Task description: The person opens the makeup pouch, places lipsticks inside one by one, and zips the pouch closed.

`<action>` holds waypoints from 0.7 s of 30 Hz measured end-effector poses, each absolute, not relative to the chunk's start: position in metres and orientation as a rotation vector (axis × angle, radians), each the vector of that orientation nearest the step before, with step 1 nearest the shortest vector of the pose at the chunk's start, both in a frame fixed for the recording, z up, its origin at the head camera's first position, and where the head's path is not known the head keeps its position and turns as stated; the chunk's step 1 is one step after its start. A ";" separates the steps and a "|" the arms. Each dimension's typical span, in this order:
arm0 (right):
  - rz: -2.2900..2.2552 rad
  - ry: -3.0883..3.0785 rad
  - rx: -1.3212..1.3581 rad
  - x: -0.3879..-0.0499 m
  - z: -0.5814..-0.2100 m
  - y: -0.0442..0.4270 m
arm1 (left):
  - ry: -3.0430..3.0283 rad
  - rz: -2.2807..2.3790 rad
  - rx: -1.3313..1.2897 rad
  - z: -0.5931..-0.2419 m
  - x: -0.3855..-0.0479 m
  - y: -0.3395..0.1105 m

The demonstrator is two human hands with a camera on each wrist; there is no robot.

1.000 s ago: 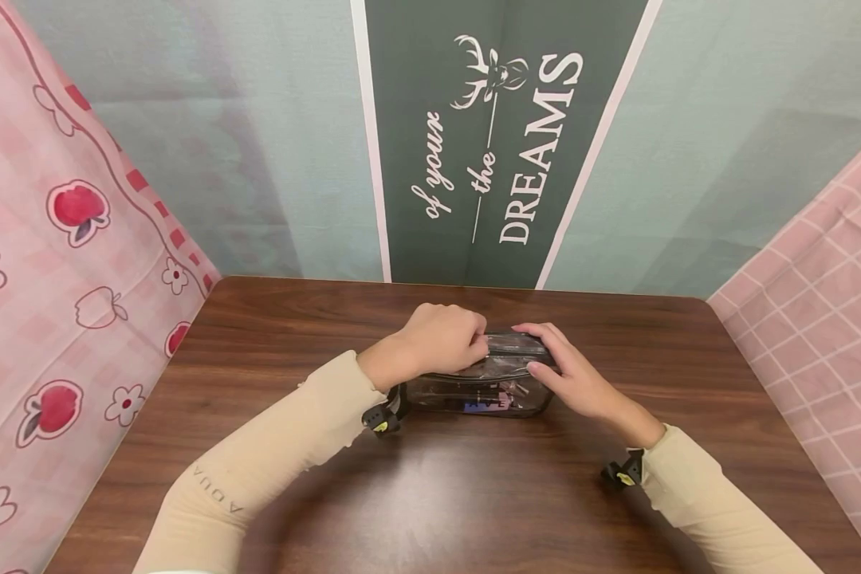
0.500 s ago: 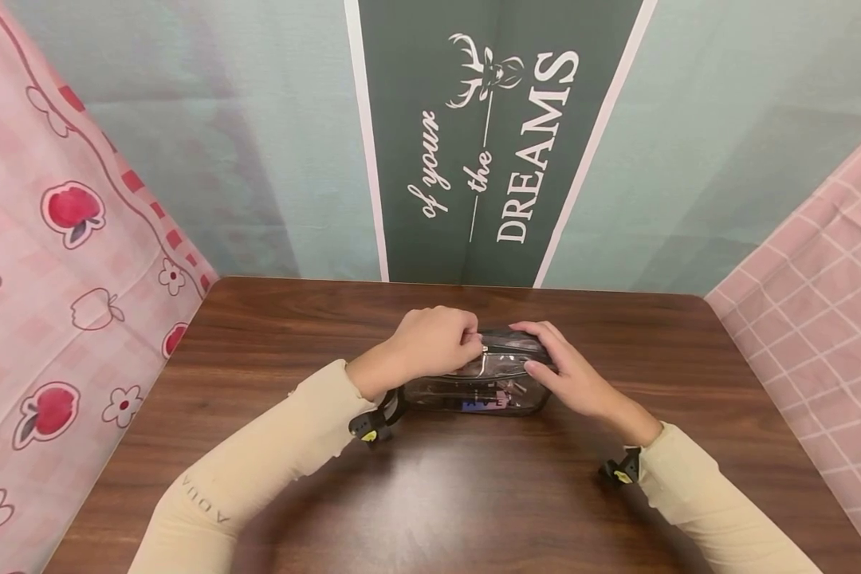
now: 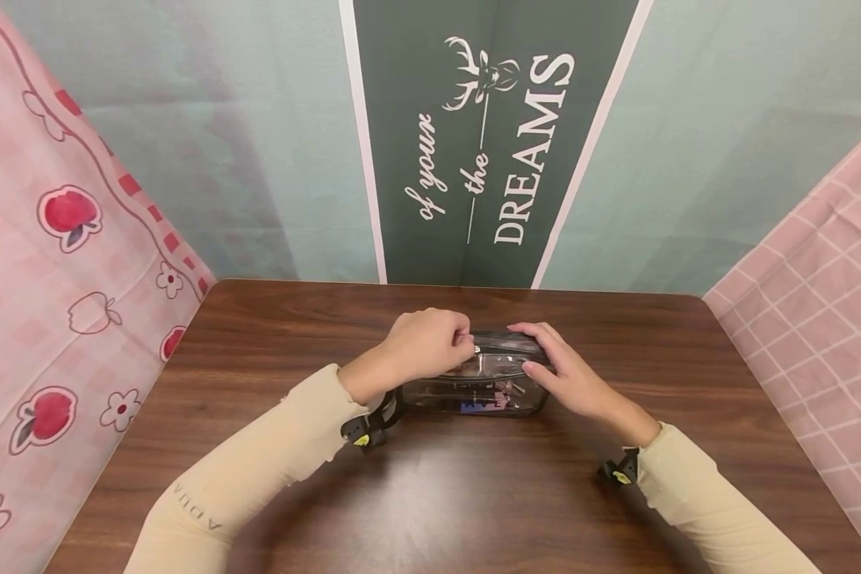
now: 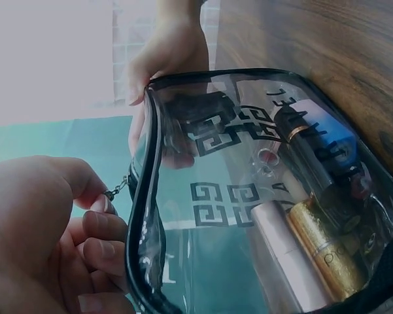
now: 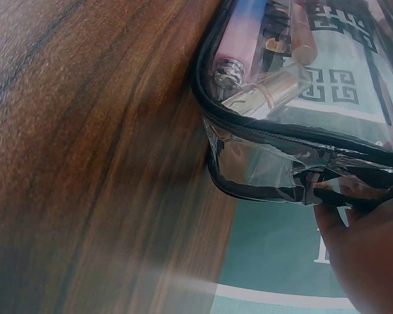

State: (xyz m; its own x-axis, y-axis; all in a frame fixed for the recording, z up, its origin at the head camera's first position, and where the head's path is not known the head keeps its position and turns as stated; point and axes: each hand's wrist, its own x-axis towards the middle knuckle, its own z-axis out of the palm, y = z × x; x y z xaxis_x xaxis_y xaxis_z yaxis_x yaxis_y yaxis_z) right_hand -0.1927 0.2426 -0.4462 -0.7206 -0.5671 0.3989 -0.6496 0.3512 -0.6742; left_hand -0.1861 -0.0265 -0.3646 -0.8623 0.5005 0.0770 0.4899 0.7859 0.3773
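A clear cosmetic bag point(image 3: 488, 365) with black piping stands on the table, its zipper along the top. Between thumb and forefinger my left hand point(image 3: 426, 343) pinches the zipper pull point(image 4: 118, 188), seen in the left wrist view as a small metal chain. My right hand point(image 3: 570, 371) grips the bag's right end, thumb on the near side and fingers on the far side. Through the clear wall show a gold tube point(image 4: 325, 245), a pale pink tube point(image 4: 289, 252), a black tube point(image 4: 317, 170) and a pink-and-blue item point(image 4: 327, 131).
The brown wooden table point(image 3: 430, 494) reaches back to a green curtain point(image 3: 273, 159) with a dark printed panel. Pink curtains hang on the left point(image 3: 79, 335) and on the right point(image 3: 825, 263).
My left hand has slid leftward along the top of the bag with the zipper pull, showing more of the bag's top. The right hand has stayed nearly still on the right end.
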 end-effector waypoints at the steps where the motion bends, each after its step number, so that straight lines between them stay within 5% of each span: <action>1: 1.319 -2.503 1.129 -0.193 -0.446 0.242 | 2.947 0.614 0.811 -0.365 -0.186 -0.028; 21: 1.280 -2.525 1.121 -0.193 -0.446 0.243 | 2.952 0.689 0.807 -0.366 -0.181 -0.052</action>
